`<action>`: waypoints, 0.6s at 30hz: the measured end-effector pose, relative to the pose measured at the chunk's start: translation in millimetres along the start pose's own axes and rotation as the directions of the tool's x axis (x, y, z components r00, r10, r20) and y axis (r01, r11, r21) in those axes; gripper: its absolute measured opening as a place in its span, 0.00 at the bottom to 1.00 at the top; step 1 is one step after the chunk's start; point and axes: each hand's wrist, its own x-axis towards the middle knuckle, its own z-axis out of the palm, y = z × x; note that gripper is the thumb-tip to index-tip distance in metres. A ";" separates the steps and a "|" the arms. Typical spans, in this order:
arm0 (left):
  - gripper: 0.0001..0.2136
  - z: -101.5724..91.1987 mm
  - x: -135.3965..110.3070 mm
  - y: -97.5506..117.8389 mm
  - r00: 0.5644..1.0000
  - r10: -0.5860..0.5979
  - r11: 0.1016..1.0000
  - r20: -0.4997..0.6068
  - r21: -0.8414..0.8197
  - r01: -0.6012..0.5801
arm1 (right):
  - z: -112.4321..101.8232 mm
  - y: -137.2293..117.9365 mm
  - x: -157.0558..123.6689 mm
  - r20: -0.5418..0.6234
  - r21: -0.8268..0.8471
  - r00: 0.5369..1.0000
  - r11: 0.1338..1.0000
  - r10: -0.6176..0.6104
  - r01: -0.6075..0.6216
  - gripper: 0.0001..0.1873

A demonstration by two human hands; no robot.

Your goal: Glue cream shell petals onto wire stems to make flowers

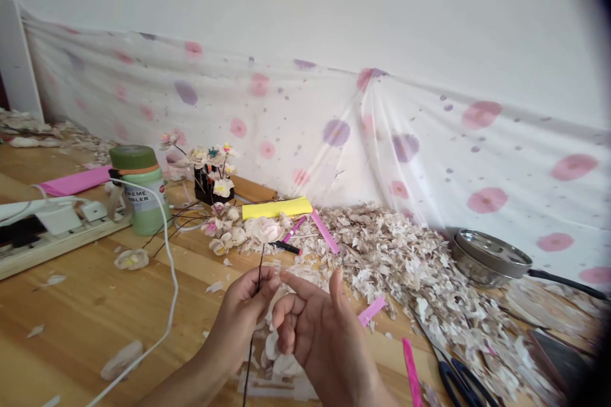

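Observation:
Between its thumb and fingers, my left hand (251, 305) pinches the thin dark stem of a handmade flower (264, 230). The flower has pale, whitish-pink petals and stands upright above the hand, its stem running down below it. My right hand (324, 331) is palm up with the thumb raised and the lower fingers loosely bent. Its index fingertip is right beside the left thumb; whether they touch I cannot tell. Under both hands lie loose white petals (286, 365), partly hidden.
A large heap of dried petals (396, 254) runs right toward scissors (458, 375) and a pan (491, 257). A green tumbler (146, 191), power strip (107, 226) and white cable (172, 280) are left. Behind are finished flowers (222, 187) and folded yellow paper (277, 207).

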 end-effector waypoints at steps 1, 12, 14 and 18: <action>0.14 -0.2 0.2 -0.7 1.000 0.000 1.000 0.006 0.006 0.000 | -0.7 -1.2 0.1 -0.009 0.003 1.000 1.000 -0.001 0.001 0.47; 0.17 -5.5 4.2 10.6 0.994 0.081 0.996 -0.068 -0.020 -0.083 | -11.2 -38.7 -6.6 -0.209 -0.192 0.953 0.965 -0.219 0.180 0.31; 0.18 -5.0 4.0 10.4 0.996 0.071 0.997 -0.059 -0.018 -0.072 | -17.6 -35.5 -5.1 -0.209 -0.317 0.944 0.931 -0.255 0.181 0.28; 0.20 -2.3 2.2 3.4 0.999 -0.005 1.000 0.047 -0.015 0.006 | -39.0 -10.1 6.3 -0.124 -0.581 0.937 0.789 -0.328 0.199 0.38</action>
